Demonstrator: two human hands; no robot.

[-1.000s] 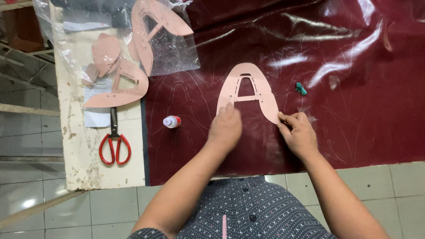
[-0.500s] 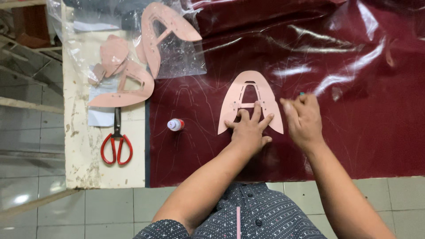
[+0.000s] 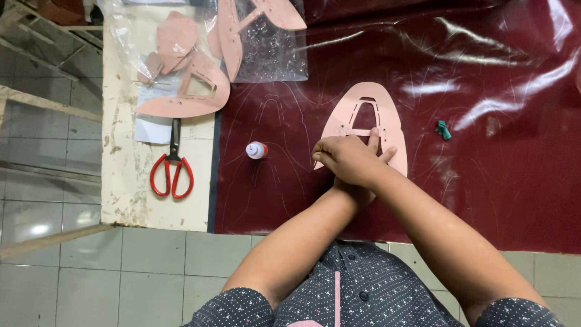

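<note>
The right hand (image 3: 348, 158) has crossed over the left hand (image 3: 369, 154), whose flat, open fingers pin the pink pattern (image 3: 366, 112) to the dark red leather (image 3: 496, 169); right fingers' state unclear.

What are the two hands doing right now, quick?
Left hand: open, fingers flat on the pink pattern piece, under the other hand.
Right hand: crossed over the left, resting on top; no clear grip, so cannot tell.
</note>
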